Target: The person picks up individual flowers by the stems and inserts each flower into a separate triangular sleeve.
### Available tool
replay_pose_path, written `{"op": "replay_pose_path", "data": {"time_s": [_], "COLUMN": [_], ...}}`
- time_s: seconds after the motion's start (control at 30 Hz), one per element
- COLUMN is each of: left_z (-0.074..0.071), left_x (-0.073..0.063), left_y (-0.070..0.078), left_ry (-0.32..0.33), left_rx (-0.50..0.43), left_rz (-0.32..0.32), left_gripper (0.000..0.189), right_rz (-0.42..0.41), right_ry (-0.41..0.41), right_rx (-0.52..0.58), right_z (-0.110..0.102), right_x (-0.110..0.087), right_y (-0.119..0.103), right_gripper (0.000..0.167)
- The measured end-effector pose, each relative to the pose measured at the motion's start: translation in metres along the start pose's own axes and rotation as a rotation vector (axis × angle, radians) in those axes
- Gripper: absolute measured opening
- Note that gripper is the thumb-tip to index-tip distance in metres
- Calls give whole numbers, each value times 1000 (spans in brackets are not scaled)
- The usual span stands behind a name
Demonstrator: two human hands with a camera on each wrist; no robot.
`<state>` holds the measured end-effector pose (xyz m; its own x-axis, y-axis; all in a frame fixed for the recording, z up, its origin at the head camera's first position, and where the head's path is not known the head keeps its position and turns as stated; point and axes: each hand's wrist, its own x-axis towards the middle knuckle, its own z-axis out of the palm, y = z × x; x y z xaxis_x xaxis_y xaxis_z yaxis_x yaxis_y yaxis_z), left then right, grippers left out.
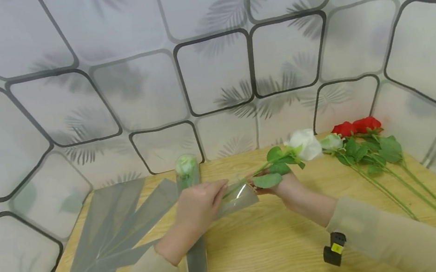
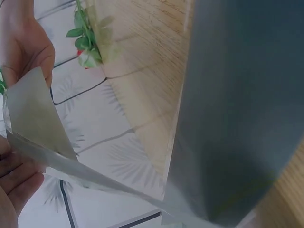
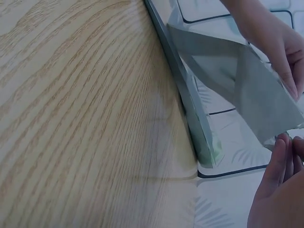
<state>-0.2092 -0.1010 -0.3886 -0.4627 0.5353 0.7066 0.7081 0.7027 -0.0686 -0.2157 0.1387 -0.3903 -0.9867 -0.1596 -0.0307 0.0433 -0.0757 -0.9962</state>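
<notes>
My left hand [image 1: 200,204] grips a narrow, see-through grey plastic flower sleeve [image 1: 240,197] over the middle of the table. At the sleeve's end, my right hand [image 1: 282,185] holds a white rose [image 1: 305,144] by its stem, just below the green leaves. The stem slants left along the sleeve toward the left hand, and its lower part is hidden there. In the right wrist view, the right fingertips [image 3: 280,147] are right at the sleeve's edge. A pale rose [image 1: 185,165] in another grey sleeve [image 1: 197,270] lies beneath the left forearm.
Several flat grey sleeves [image 1: 103,247] overlap in a fan on the left of the wooden table [image 1: 261,256]. On the right lie red roses [image 1: 366,124] and a pale rose [image 1: 332,142] with long stems. A patterned cloth wall [image 1: 215,75] stands behind the table.
</notes>
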Motion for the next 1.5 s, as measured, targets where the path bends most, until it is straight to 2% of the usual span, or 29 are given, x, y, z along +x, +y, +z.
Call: {"op": "replay_pose_path", "data": {"time_s": [0.13,0.23,0.43,0.7,0.97,1.13,1.2,1.3,1.43,1.5], "left_z": [0,0,-1,1,3,1,1,0,-1,-1], "left_x": [2,2,3,0,-1,0,1,2,1,1], "left_y": [2,3,6,7,1,-4,-6,-6,-5,-4], "left_ry": [12,15,16,-2,41,84,89,89,81,75], "left_rx": [11,13,29,24,-77,-134,-139,-144,-137,-130], "left_rz": [6,3,18,5,-59,-100,-118,-142,-147,-134], "left_gripper": [13,13,13,11,10,10,9,9,9,9], "right_rz": [-25,-31,-20,-8,-9,-26,-41,-33,15,43], "right_ry": [8,1,-24,-26,73,54,42,35,97,150], "right_rx": [-77,-132,-221,-226,-324,-189,-94,104,347,404], "right_z": [5,6,8,13,10,-1,-5,-12,-18,-20], "right_x": [-1,-2,-2,-2,-2,-2,-3,-6,-10,-11], "right_y": [0,1,9,14,10,10,10,9,6,5], "right_gripper": [30,32,29,30,17,22,26,29,34,31]}}
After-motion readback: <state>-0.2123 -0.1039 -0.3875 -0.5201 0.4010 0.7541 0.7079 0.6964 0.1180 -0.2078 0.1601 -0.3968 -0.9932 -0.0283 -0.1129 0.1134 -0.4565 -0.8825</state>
